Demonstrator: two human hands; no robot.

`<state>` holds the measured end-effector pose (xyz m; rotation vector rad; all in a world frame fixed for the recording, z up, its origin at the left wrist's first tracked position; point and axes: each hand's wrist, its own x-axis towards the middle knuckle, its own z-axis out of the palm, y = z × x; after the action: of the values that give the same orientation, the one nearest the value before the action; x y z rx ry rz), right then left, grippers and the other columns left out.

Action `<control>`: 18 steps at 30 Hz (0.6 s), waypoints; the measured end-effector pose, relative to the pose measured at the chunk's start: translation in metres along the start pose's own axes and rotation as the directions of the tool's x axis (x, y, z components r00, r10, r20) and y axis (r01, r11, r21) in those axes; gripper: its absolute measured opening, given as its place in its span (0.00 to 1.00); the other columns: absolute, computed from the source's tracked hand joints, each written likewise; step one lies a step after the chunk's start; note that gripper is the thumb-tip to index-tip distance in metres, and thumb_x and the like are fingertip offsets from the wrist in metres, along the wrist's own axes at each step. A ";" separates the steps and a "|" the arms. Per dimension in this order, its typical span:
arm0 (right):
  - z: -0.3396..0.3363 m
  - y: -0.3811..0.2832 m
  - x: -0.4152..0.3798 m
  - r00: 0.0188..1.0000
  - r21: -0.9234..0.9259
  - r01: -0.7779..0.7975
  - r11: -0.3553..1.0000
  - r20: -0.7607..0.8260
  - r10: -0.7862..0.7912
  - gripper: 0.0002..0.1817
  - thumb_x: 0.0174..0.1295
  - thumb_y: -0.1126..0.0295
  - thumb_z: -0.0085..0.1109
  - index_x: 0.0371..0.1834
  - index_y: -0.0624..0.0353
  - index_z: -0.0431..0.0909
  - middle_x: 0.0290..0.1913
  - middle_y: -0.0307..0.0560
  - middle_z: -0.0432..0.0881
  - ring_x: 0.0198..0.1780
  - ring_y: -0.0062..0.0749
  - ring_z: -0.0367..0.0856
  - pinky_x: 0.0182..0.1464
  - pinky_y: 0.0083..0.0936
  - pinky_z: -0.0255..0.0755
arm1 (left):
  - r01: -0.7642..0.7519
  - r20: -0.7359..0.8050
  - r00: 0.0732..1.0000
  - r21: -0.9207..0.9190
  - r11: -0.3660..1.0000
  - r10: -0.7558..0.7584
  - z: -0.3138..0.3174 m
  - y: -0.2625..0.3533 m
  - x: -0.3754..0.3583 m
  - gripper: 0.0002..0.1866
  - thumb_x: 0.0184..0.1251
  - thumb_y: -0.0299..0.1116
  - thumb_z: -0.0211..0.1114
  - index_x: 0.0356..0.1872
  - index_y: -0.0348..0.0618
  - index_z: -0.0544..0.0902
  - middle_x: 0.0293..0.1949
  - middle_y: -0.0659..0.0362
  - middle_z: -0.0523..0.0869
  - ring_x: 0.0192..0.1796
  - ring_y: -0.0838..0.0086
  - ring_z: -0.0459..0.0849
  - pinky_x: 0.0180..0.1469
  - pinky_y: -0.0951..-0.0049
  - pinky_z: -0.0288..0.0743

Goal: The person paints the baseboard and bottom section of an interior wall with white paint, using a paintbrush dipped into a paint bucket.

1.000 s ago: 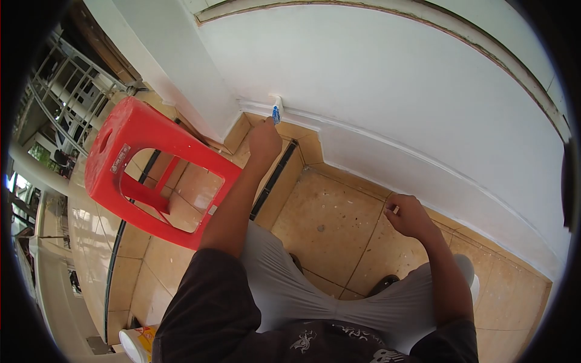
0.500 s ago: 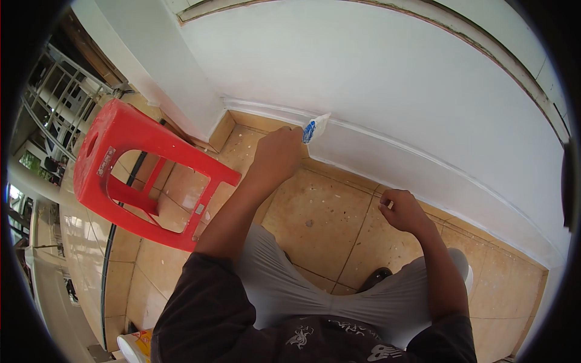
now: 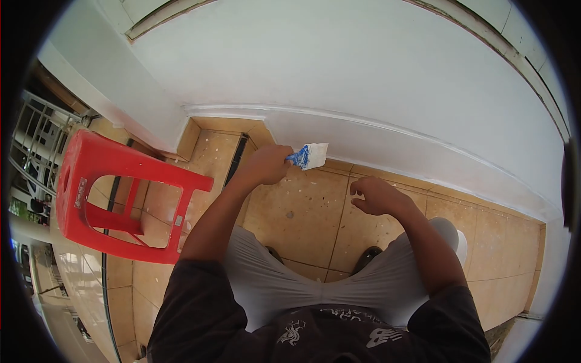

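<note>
A paintbrush (image 3: 310,156) with a blue handle and white-coated bristles is gripped by my left hand (image 3: 270,164). The bristles point right, in front of the lower part of the white wall (image 3: 339,66), apart from it as far as I can tell. My right hand (image 3: 378,196) hangs over the floor to the right of the brush. Its fingers are loosely bent, with a gap between thumb and forefinger and nothing visible between them.
A red plastic stool (image 3: 130,193) stands at the left. The tiled floor (image 3: 296,233) is dotted with white specks. A ledge and tile skirting run along the wall's base. Metal railings (image 3: 39,136) show at the far left.
My left hand has come down and left, with the brush turned from pointing up to pointing right. My right hand has shifted left and its fingers have loosened. The camera view has turned slightly.
</note>
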<state>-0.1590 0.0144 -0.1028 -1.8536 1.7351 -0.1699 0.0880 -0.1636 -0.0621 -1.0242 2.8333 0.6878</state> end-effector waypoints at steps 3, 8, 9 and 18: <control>0.000 0.001 -0.003 1.000 -0.010 0.007 1.000 0.003 -0.007 0.13 0.59 0.65 0.61 0.43 0.60 0.80 0.42 0.57 0.83 0.50 0.51 0.80 0.52 0.42 0.73 | -0.021 -0.045 0.999 -0.027 0.999 0.020 -0.004 -0.006 -0.002 0.13 0.67 0.34 0.59 0.48 0.37 0.81 0.42 0.45 0.84 0.49 0.50 0.81 0.52 0.56 0.73; 0.000 0.002 -0.005 1.000 -0.026 -0.004 1.000 0.002 0.004 0.13 0.59 0.65 0.61 0.44 0.60 0.80 0.43 0.57 0.82 0.52 0.51 0.79 0.53 0.41 0.73 | 0.007 -0.119 0.992 -0.191 0.982 -0.030 -0.020 -0.011 0.002 0.13 0.67 0.31 0.58 0.50 0.38 0.81 0.39 0.46 0.84 0.46 0.51 0.81 0.51 0.58 0.73; 0.000 0.003 -0.004 1.000 -0.029 -0.011 1.000 0.004 0.011 0.13 0.59 0.65 0.61 0.44 0.60 0.80 0.44 0.57 0.82 0.52 0.51 0.79 0.54 0.41 0.73 | -0.023 -0.170 0.985 -0.177 0.984 -0.007 -0.017 -0.014 0.005 0.13 0.68 0.31 0.58 0.50 0.38 0.81 0.39 0.46 0.84 0.46 0.51 0.81 0.51 0.58 0.73; 0.001 0.006 -0.004 1.000 -0.044 -0.014 0.999 -0.001 0.014 0.14 0.59 0.65 0.61 0.46 0.60 0.80 0.47 0.55 0.82 0.53 0.50 0.79 0.55 0.41 0.73 | -0.058 -0.447 0.894 -0.094 0.994 0.010 0.024 -0.061 0.029 0.15 0.69 0.31 0.56 0.55 0.43 0.76 0.41 0.47 0.82 0.47 0.50 0.80 0.49 0.55 0.72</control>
<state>-0.1640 0.0190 -0.1052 -1.8722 1.7653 -0.1272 0.1013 -0.2122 -0.1134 -1.3032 3.2380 0.6856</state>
